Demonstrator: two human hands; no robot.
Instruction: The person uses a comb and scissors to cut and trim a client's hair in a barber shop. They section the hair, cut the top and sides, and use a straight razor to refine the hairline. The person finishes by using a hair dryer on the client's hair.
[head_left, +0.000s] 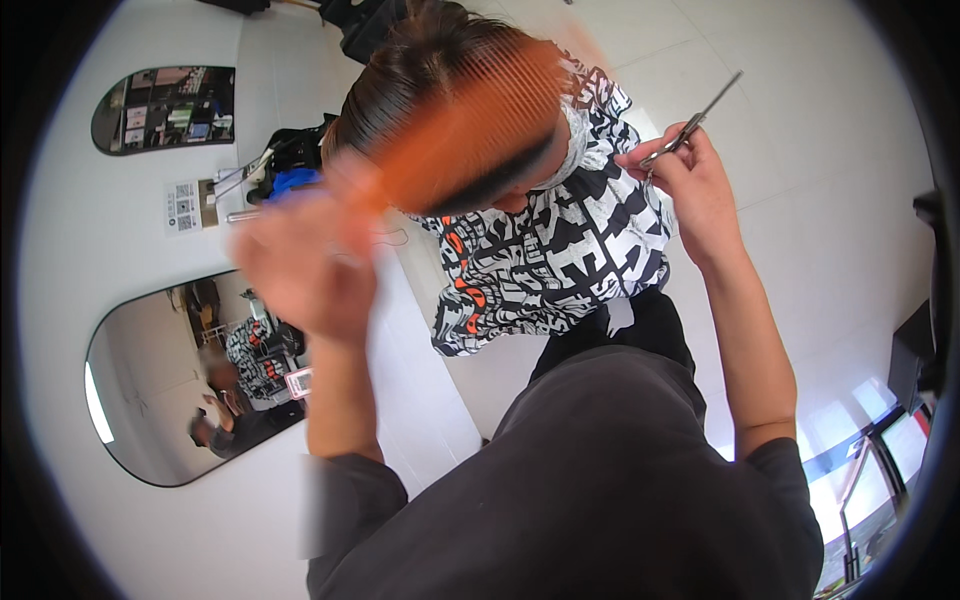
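A seated person wears a black-and-white patterned cape (555, 262) with orange prints and a pale neck strip (574, 142). Across this person's dark hair (367, 97) runs a large orange comb (465, 127), blurred by motion and very close to the camera. My left hand (315, 255), also blurred, grips the comb's left end; a thin metal rod shows beside its fingers. In my right hand (686, 172), right of the head, are hairdressing scissors (690, 127), their blades pointing up and right. Whether the blades are parted is unclear.
Two wall mirrors (88, 337) (112, 112) are on the left. Between them lie a printed card (182, 206), a blue item (294, 184) and black items (300, 150) with cords. A white counter (420, 375) runs beside the seated person. Dark furniture stands at the far right.
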